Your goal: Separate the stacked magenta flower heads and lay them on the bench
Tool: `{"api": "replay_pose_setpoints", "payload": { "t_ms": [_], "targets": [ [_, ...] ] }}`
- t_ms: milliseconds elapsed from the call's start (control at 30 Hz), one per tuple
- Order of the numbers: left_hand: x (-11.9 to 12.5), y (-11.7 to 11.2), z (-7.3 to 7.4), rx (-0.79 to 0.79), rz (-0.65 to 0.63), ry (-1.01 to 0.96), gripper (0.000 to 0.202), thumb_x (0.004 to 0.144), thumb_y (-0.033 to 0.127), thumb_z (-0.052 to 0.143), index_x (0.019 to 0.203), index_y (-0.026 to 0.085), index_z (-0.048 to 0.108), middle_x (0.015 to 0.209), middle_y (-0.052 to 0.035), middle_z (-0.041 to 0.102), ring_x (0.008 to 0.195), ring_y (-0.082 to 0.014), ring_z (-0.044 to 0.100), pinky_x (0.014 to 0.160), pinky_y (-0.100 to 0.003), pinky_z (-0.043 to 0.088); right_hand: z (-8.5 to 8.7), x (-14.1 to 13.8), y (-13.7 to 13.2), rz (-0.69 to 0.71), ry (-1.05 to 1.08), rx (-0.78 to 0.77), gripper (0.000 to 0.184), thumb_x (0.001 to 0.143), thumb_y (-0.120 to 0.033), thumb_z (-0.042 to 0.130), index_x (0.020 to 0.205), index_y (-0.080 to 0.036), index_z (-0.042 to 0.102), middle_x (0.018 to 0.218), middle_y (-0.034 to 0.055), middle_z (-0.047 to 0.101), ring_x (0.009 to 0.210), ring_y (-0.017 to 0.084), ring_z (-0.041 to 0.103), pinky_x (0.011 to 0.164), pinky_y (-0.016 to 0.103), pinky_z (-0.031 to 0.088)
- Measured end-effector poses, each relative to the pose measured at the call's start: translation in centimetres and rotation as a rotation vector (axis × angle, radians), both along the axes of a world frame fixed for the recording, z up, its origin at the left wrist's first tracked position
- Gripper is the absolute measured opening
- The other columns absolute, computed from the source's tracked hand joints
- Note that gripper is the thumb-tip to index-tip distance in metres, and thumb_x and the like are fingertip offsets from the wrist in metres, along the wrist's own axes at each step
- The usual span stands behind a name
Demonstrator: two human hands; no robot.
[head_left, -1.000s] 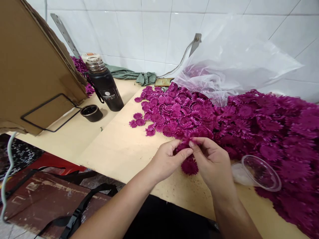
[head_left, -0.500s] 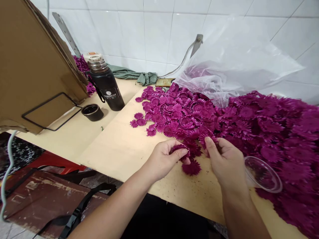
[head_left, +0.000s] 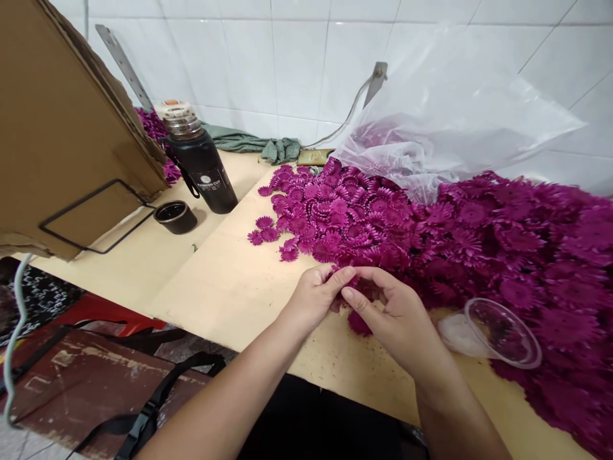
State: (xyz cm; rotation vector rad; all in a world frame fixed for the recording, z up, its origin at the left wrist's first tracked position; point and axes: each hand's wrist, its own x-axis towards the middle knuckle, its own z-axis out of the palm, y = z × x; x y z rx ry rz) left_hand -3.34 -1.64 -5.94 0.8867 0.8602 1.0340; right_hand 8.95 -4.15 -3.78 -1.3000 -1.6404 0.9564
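Flower head (head_left: 355, 280), magenta, held, at the centre of the frame: round type with no evident long axis; largely covered by fingers, so its facing and any stacking cannot be told. Change from the half-second-earlier frame: hands then apart, each at magenta petals; now brought together at the fingertips. Position to the grip: at the fingertips, left hand (head_left: 311, 297) grasping it between thumb and fingers; right hand (head_left: 395, 313), thumb and forefinger meeting it from the right, whether pinched or merely touching cannot be told. Loose flower (head_left: 359, 324), one, just below the hands on the bench (head_left: 205, 287), partly covered by the right hand. Clear plastic cup (head_left: 502, 333), one, tipped on its side, lower right, mouth toward the right. Flower pile (head_left: 479, 243), magenta, from centre to right edge. Plastic bag (head_left: 454, 128), translucent, upper right, against the pile. Black bottle (head_left: 205, 172), upright, upper left; dark cup lid (head_left: 176, 218), just beside it. Cardboard box (head_left: 71, 128), brown, far upper left.
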Motion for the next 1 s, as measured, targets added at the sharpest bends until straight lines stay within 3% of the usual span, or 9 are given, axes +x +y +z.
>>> {"api": "replay_pose_setpoints", "payload": {
  "t_ms": [100, 200, 367, 467, 600, 700, 833, 1000],
  "targets": [
    [-0.3, -0.1, 0.1, 0.035, -0.013, 0.059, 0.049, 0.066, 0.062, 0.065, 0.059, 0.017, 0.046, 0.046, 0.0075, 0.041, 0.040, -0.0051, 0.036, 0.043, -0.021, 0.028, -0.1, -0.2, 0.2, 0.043, 0.166, -0.038, 0.019, 0.082, -0.032, 0.061, 0.095, -0.019, 0.064, 0.086, 0.0044, 0.070, 0.073, 0.016, 0.066, 0.069, 0.031, 0.055],
    [-0.4, -0.5, 0.3, 0.112, -0.049, 0.084, 0.048, 0.077, 0.062, 0.052, 0.061, 0.017, 0.047, 0.050, 0.0047, 0.045, 0.046, -0.0079, 0.042, 0.048, -0.023, 0.034, -0.3, -0.2, 0.3, -0.051, 0.261, -0.050, 0.013, 0.081, -0.031, 0.062, 0.087, -0.020, 0.064, 0.074, 0.0010, 0.068, 0.061, 0.014, 0.063, 0.055, 0.026, 0.053],
    [-0.4, -0.9, 0.8, 0.226, -0.147, 0.146, 0.019, 0.082, 0.034, 0.057, 0.076, 0.016, 0.052, 0.066, 0.0019, 0.052, 0.063, -0.0111, 0.048, 0.062, -0.025, 0.039, -0.8, -0.3, 0.5, -0.247, 0.313, -0.006, 0.013, 0.077, -0.032, 0.063, 0.073, -0.020, 0.061, 0.056, -0.0042, 0.057, 0.046, 0.010, 0.053, 0.043, 0.021, 0.044],
    [-0.7, -1.0, 0.9, 0.215, -0.144, 0.159, 0.007, 0.080, 0.023, 0.054, 0.078, 0.016, 0.054, 0.066, 0.0023, 0.051, 0.062, -0.0106, 0.047, 0.062, -0.025, 0.039, -0.8, 0.2, 1.0, -0.389, 0.317, 0.034, 0.018, 0.078, -0.035, 0.063, 0.071, -0.019, 0.059, 0.055, -0.0039, 0.055, 0.048, 0.010, 0.052, 0.045, 0.021, 0.044],
    [-1.4, -1.1, 0.8, 0.176, -0.128, 0.123, 0.016, 0.079, 0.028, 0.055, 0.069, 0.016, 0.052, 0.058, 0.0027, 0.051, 0.056, -0.0095, 0.046, 0.059, -0.024, 0.037, -0.5, 2.1, 1.8, -0.627, 0.337, 0.121, 0.019, 0.079, -0.038, 0.061, 0.075, -0.020, 0.058, 0.070, 0.0006, 0.063, 0.061, 0.013, 0.060, 0.060, 0.028, 0.052],
    [-1.5, -1.1, 0.7, 0.151, -0.105, 0.110, 0.023, 0.077, 0.034, 0.059, 0.065, 0.017, 0.050, 0.055, 0.0028, 0.051, 0.053, -0.0088, 0.045, 0.056, -0.024, 0.035, -0.6, 3.1, 1.7, -0.547, 0.125, 0.138, 0.022, 0.076, -0.038, 0.064, 0.089, -0.020, 0.061, 0.082, 0.0045, 0.065, 0.073, 0.018, 0.063, 0.069, 0.035, 0.054],
    [-0.8, -0.9, 0.7, 0.125, -0.107, 0.099, 0.033, 0.073, 0.045, 0.062, 0.062, 0.018, 0.046, 0.049, 0.0059, 0.045, 0.046, -0.0070, 0.038, 0.050, -0.022, 0.030, -0.7, 2.7, 0.6, -0.380, -0.059, 0.201, 0.043, 0.081, -0.040, 0.060, 0.118, -0.020, 0.055, 0.117, 0.0131, 0.060, 0.106, 0.025, 0.058, 0.091, 0.047, 0.048],
    [-0.3, -0.7, 0.2, 0.026, -0.112, 0.100, 0.045, 0.071, 0.057, 0.062, 0.059, 0.019, 0.041, 0.047, 0.0081, 0.035, 0.042, -0.0055, 0.028, 0.045, -0.022, 0.022, 0.1, 1.4, -0.4, -0.134, -0.065, 0.063, 0.033, 0.083, -0.043, 0.058, 0.107, -0.020, 0.063, 0.106, 0.0101, 0.067, 0.097, 0.025, 0.063, 0.089, 0.045, 0.050]
  ]
}}
